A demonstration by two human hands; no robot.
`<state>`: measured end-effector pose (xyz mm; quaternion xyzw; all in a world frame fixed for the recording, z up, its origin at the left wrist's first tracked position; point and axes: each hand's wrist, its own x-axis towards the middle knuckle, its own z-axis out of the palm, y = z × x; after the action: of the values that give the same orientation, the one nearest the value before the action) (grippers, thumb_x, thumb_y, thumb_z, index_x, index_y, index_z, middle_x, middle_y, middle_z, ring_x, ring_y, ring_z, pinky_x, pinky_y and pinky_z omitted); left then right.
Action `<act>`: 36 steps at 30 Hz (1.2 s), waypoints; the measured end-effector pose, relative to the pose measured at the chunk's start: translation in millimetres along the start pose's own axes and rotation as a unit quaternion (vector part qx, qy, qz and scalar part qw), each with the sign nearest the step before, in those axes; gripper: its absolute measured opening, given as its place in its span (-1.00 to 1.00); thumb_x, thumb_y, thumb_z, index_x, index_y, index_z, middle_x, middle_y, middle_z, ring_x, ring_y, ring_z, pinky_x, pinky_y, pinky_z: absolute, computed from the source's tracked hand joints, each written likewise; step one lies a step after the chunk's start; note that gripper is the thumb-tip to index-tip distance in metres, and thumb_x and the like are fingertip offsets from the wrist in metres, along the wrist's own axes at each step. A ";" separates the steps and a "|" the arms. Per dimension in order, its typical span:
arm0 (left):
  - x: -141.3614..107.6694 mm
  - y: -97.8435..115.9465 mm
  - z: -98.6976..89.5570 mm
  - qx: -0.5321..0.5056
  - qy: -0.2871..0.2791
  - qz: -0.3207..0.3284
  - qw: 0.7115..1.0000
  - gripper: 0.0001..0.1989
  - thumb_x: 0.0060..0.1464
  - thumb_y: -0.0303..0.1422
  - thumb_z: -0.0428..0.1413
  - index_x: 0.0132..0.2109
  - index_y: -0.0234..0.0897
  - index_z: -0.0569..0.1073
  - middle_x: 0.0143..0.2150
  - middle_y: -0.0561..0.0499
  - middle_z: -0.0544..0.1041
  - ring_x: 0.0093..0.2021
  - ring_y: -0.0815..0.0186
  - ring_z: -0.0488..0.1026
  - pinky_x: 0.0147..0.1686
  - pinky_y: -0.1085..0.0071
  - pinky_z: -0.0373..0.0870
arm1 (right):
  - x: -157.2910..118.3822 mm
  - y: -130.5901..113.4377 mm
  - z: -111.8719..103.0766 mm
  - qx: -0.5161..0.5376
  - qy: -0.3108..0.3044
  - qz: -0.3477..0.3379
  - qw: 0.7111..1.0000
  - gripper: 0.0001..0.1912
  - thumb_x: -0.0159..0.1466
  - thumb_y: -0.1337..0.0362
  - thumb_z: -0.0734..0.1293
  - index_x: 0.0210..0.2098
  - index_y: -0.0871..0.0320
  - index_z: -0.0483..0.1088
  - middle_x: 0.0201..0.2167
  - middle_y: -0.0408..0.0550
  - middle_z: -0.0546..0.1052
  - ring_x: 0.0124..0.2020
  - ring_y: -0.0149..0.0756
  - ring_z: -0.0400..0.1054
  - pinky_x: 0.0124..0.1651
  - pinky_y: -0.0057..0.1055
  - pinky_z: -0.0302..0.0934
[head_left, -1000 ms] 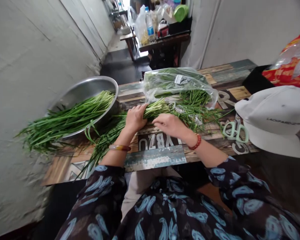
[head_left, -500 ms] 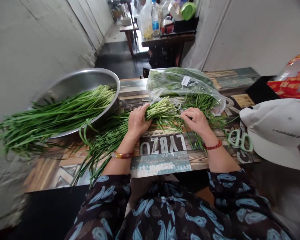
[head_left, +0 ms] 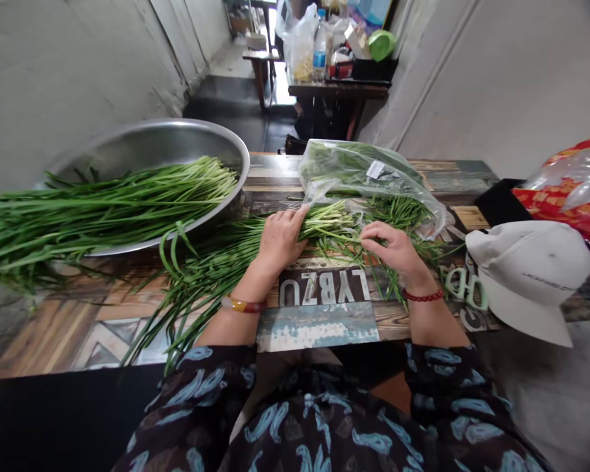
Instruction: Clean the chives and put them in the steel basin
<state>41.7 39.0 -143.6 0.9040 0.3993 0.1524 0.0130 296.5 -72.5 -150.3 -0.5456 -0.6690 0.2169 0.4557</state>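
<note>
My left hand (head_left: pixel 281 241) is wrapped round a bunch of long green stalks (head_left: pixel 231 252) lying on the patterned wooden table (head_left: pixel 319 324). The pale stem ends point right, toward my right hand (head_left: pixel 388 246), whose thumb and forefinger pinch a thin stem at the bunch's end. Beyond my hands lies a clear plastic bag (head_left: pixel 364 167) with more green stalks in it. Loose green bits (head_left: pixel 403 213) are scattered beside and in front of the bag. At the left, a big steel bowl (head_left: pixel 177 137) holds another pile of stalks (head_left: pixel 142 203), their leaves hanging over its rim.
Pale green-handled scissors (head_left: pixel 465 287) lie at the right beside a white cap (head_left: pixel 533 262). Behind the cap is a red and clear plastic package (head_left: pixel 565 193). In the background, a second table (head_left: pixel 339 88) bears a water bottle (head_left: pixel 319 49) and bags.
The whole view has shifted slightly. Both hands keep nearly the same places by the bunch, with my right hand still pinching at the stem ends.
</note>
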 end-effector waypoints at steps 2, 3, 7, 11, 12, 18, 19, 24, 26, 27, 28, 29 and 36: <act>-2.0 -0.1 0.4 0.000 0.006 0.006 1.000 -0.26 0.04 -0.34 0.23 0.35 -0.28 0.22 0.17 -0.22 0.47 0.11 -0.04 0.39 0.09 0.11 0.29 | -1.0 3.3 -2.2 -0.015 -0.028 -0.001 0.999 -0.87 0.21 0.17 0.42 -0.32 0.09 0.55 -0.22 -0.05 0.57 -0.11 -0.24 0.45 0.07 -0.23 0.28; -3.0 -0.2 0.5 -0.003 0.010 0.009 1.000 -0.27 0.04 -0.35 0.23 0.34 -0.27 0.24 0.17 -0.22 0.47 0.12 -0.03 0.39 0.09 0.11 0.28 | -1.1 4.3 -3.0 -0.023 -0.030 0.007 0.999 -0.86 0.19 0.17 0.43 -0.29 0.09 0.56 -0.20 -0.04 0.58 -0.09 -0.23 0.45 0.07 -0.23 0.28; -6.5 0.0 -1.2 -0.035 0.029 0.031 0.998 -0.34 0.03 -0.28 0.27 0.27 -0.21 0.33 0.20 -0.18 0.46 0.17 -0.01 0.37 0.16 0.10 0.24 | 5.2 1.5 -3.5 -0.013 0.064 0.076 0.995 -0.77 0.23 0.12 0.39 -0.21 0.11 0.56 -0.21 -0.04 0.60 -0.20 -0.27 0.46 -0.08 -0.28 0.33; -8.8 0.6 -7.5 -0.070 0.061 0.040 0.995 -0.52 0.14 -0.17 0.20 0.16 -0.24 0.46 0.21 -0.18 0.46 0.18 0.00 0.36 0.19 0.07 0.21 | 27.3 -18.4 -1.7 0.033 0.134 0.102 0.985 -0.74 0.22 0.09 0.39 -0.23 0.11 0.57 -0.32 -0.08 0.60 -0.30 -0.30 0.45 -0.16 -0.32 0.35; -9.0 0.6 -9.5 -0.077 0.068 0.039 0.994 -0.60 0.19 -0.19 0.16 0.12 -0.23 0.49 0.19 -0.17 0.47 0.18 0.01 0.37 0.19 0.07 0.21 | 34.3 -25.4 -0.4 0.039 0.139 0.094 0.985 -0.75 0.23 0.09 0.38 -0.22 0.11 0.57 -0.33 -0.09 0.60 -0.30 -0.31 0.46 -0.16 -0.33 0.36; -9.0 -0.3 -17.8 -0.088 0.080 0.011 0.993 -0.80 0.23 -0.35 0.10 -0.06 -0.22 0.57 0.06 -0.10 0.56 0.06 0.08 0.43 0.08 0.12 0.28 | 62.4 -52.0 26.7 0.100 0.118 0.071 0.985 -0.73 0.27 0.09 0.34 -0.19 0.13 0.56 -0.36 -0.09 0.60 -0.33 -0.36 0.46 -0.17 -0.37 0.36; -9.0 -0.6 -18.2 -0.090 0.079 0.006 0.993 -0.81 0.23 -0.37 0.10 -0.08 -0.23 0.57 0.04 -0.10 0.56 0.04 0.09 0.44 0.06 0.12 0.29 | 62.6 -50.9 33.7 0.105 0.107 0.069 0.986 -0.73 0.27 0.10 0.34 -0.19 0.13 0.56 -0.36 -0.09 0.60 -0.33 -0.36 0.46 -0.17 -0.37 0.36; -9.2 -2.3 -19.1 -0.125 0.104 0.006 0.987 -0.85 0.24 -0.39 0.07 -0.24 -0.23 0.55 -0.06 -0.08 0.59 -0.04 0.15 0.46 0.01 0.17 0.32 | 52.2 -23.8 59.6 0.057 0.087 0.060 0.993 -0.74 0.28 0.12 0.32 -0.22 0.12 0.58 -0.26 -0.04 0.63 -0.23 -0.27 0.49 -0.10 -0.32 0.34; -9.6 -2.8 -20.8 -0.148 0.135 0.008 0.980 -0.84 0.24 -0.40 0.06 -0.28 -0.23 0.52 -0.10 -0.08 0.59 -0.06 0.17 0.47 0.00 0.19 0.34 | 48.0 -10.7 63.0 0.037 0.086 0.071 0.993 -0.75 0.27 0.13 0.32 -0.24 0.14 0.58 -0.26 -0.03 0.64 -0.23 -0.26 0.49 -0.10 -0.31 0.33; -10.0 -2.9 -22.0 -0.165 0.152 0.006 0.974 -0.84 0.24 -0.41 0.05 -0.29 -0.23 0.51 -0.11 -0.08 0.59 -0.06 0.18 0.47 -0.01 0.20 0.35 | 46.6 -5.7 63.6 0.037 0.080 0.079 0.993 -0.74 0.27 0.14 0.32 -0.24 0.15 0.58 -0.29 -0.04 0.64 -0.25 -0.26 0.49 -0.12 -0.31 0.33; -10.5 -2.8 -23.4 -0.183 0.170 0.002 0.968 -0.85 0.23 -0.42 0.05 -0.28 -0.23 0.49 -0.13 -0.07 0.59 -0.07 0.19 0.48 -0.02 0.22 0.36 | 45.8 -2.2 63.8 0.040 0.073 0.085 0.993 -0.74 0.26 0.14 0.31 -0.23 0.15 0.58 -0.32 -0.05 0.63 -0.28 -0.27 0.49 -0.14 -0.32 0.33; -11.1 -2.5 -24.9 -0.202 0.187 -0.005 0.961 -0.86 0.23 -0.42 0.05 -0.28 -0.23 0.48 -0.16 -0.06 0.59 -0.10 0.21 0.48 -0.04 0.25 0.38 | 45.3 -0.3 63.6 0.043 0.067 0.090 0.993 -0.73 0.26 0.14 0.31 -0.23 0.15 0.58 -0.34 -0.06 0.63 -0.31 -0.27 0.48 -0.17 -0.33 0.33; -15.4 4.7 -26.6 -0.289 0.186 0.001 0.939 -0.89 0.24 -0.37 0.06 -0.26 -0.24 0.46 -0.37 0.05 0.54 -0.37 0.37 0.46 -0.31 0.45 0.34 | 43.8 -19.8 61.8 0.064 0.090 0.069 0.992 -0.77 0.24 0.13 0.35 -0.23 0.12 0.57 -0.31 -0.06 0.61 -0.34 -0.31 0.44 -0.22 -0.35 0.32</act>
<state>27.7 22.1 -121.6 0.8169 0.3327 0.4270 0.1994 234.1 -25.2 -148.7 -0.5771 -0.5711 0.2403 0.5320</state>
